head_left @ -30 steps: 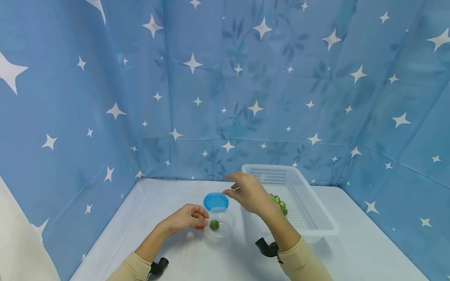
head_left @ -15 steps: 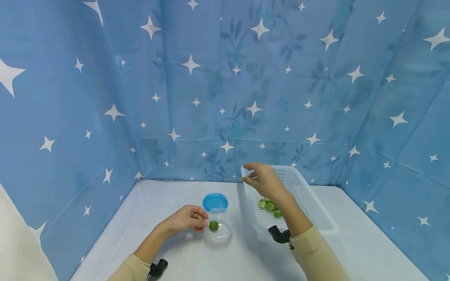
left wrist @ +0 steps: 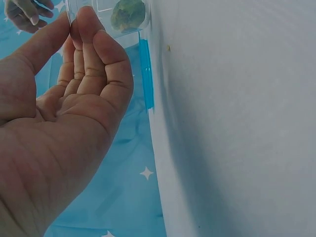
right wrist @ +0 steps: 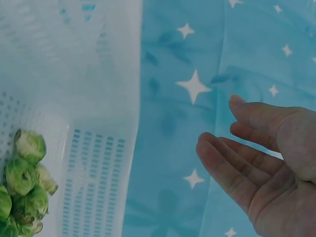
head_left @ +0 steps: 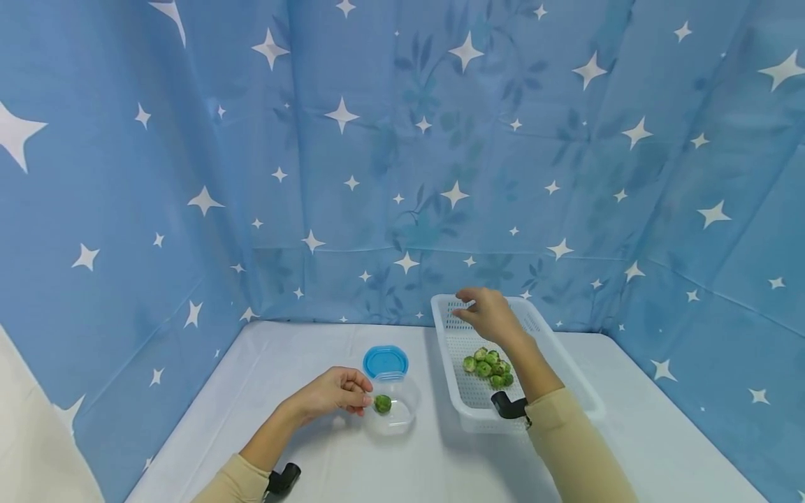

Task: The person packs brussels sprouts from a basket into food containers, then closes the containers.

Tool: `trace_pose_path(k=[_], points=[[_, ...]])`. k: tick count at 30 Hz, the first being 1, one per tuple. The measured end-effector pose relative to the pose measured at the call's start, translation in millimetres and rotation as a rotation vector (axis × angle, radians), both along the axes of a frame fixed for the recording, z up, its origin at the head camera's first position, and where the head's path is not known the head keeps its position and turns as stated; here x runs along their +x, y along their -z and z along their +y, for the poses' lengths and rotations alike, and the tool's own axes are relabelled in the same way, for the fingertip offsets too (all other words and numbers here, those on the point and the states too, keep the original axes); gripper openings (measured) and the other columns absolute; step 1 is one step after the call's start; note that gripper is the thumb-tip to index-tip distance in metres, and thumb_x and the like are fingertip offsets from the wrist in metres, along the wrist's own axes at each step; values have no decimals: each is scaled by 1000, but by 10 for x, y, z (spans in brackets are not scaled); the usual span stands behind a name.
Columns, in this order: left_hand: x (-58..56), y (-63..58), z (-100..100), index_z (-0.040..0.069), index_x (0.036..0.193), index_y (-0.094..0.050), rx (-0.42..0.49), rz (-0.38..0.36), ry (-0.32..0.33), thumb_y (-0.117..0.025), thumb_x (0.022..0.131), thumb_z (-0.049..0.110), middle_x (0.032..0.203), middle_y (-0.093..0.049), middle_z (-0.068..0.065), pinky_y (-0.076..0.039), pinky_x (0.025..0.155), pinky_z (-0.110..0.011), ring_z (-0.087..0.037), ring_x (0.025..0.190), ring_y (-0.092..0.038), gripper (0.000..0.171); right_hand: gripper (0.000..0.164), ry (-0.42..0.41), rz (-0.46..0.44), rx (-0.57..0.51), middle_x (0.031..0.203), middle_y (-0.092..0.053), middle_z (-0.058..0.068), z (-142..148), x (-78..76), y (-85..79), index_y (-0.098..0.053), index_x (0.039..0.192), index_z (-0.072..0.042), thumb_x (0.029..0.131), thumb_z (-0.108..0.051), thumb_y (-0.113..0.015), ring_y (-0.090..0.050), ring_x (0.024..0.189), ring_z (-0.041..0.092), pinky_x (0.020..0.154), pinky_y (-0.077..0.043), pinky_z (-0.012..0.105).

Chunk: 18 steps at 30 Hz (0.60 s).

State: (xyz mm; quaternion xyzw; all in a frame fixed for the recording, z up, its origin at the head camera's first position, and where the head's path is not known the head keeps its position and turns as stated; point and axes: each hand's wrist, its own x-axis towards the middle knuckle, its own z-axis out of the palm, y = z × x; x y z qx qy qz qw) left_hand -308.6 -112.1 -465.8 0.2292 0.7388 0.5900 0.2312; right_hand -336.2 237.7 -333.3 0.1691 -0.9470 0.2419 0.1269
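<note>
My left hand (head_left: 336, 391) pinches the near-left rim of a clear plastic container (head_left: 404, 412) between thumb and fingertips; the left wrist view shows the thumb (left wrist: 47, 44) against its wall. One Brussels sprout (head_left: 382, 404) lies inside that container. Over the white plastic basket (head_left: 445, 353) hovers my right hand (head_left: 490, 318), fingers loosely bent and nothing between them. Several more Brussels sprouts (head_left: 483, 369) are heaped on the basket's floor, below the right hand; in the right wrist view the sprouts (right wrist: 29, 192) sit well away from the fingers.
A blue lid (head_left: 386, 361) lies on the white table (head_left: 302, 349) just behind the container. The basket's raised walls stand to the right. A blue star-patterned curtain (head_left: 402, 175) encloses the back and sides.
My right hand has moved right, from near the blue lid to above the basket, uncovering the heap of sprouts. The left hand has stayed at the container.
</note>
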Motion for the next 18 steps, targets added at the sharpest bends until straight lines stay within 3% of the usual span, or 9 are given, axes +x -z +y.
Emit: trace_pose_path(k=[10,18], points=[[-6,-8,10,-8,118,-63,-8,0,1,-74,97,15,100,-70,-29,-60,77,-36,-19,80,-71,32,41,39,-4,-1,130,-68,27,136,-168,54,-66,133,3,100,-20,-72,-73,109,40,87,-62,49],[-11,2,1,-5,117,-64,0,-6,9,-74,98,15,98,-71,-26,-60,76,-36,-20,80,-72,30,37,62,-18,-42,125,-69,26,211,-319,267,-67,129,5,100,-17,-72,-71,110,41,88,-60,51]])
